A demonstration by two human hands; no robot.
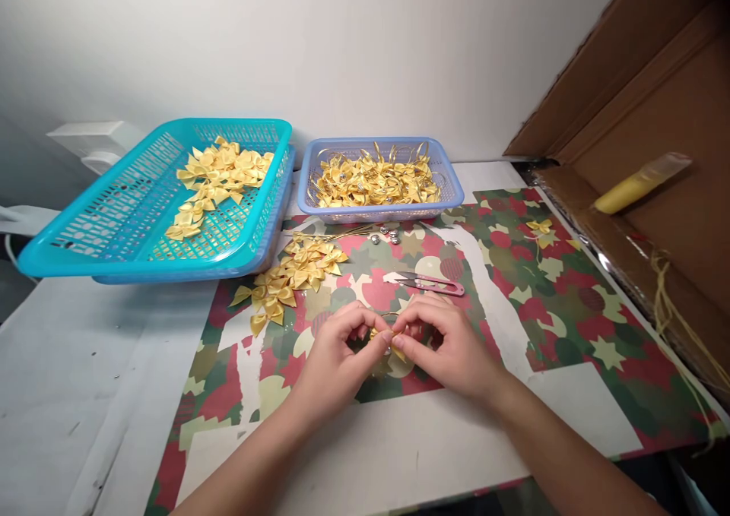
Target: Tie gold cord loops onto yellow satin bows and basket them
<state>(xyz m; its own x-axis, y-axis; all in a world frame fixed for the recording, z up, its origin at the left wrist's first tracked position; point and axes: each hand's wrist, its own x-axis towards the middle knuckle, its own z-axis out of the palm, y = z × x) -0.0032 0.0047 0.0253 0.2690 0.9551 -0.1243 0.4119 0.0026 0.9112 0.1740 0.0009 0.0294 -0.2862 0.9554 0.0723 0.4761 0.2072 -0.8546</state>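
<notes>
Between my fingertips, at the middle of the patterned mat, is a yellow ribbon bow point(398, 353) with a loop of gold cord and a small silver bell point(388, 350). My left hand point(353, 341) pinches it from the left with thumb and forefinger. From the right, my right hand point(442, 337) pinches the same bow, its fingertips touching those of the left. Both hands partly hide the bow. Just beyond them lies a pair of pink-handled thread snips point(430, 282). A loose pile of yellow bows point(302, 269) lies ahead of my left hand.
A turquoise basket point(103, 231) with yellow bows stands at the left, stacked on a blue one. A lilac basket point(376, 213) holds corded bows at the back. Silver bells point(393, 236) and gold cords point(342, 233) lie before it. A cardboard wall point(644, 106) rises at the right.
</notes>
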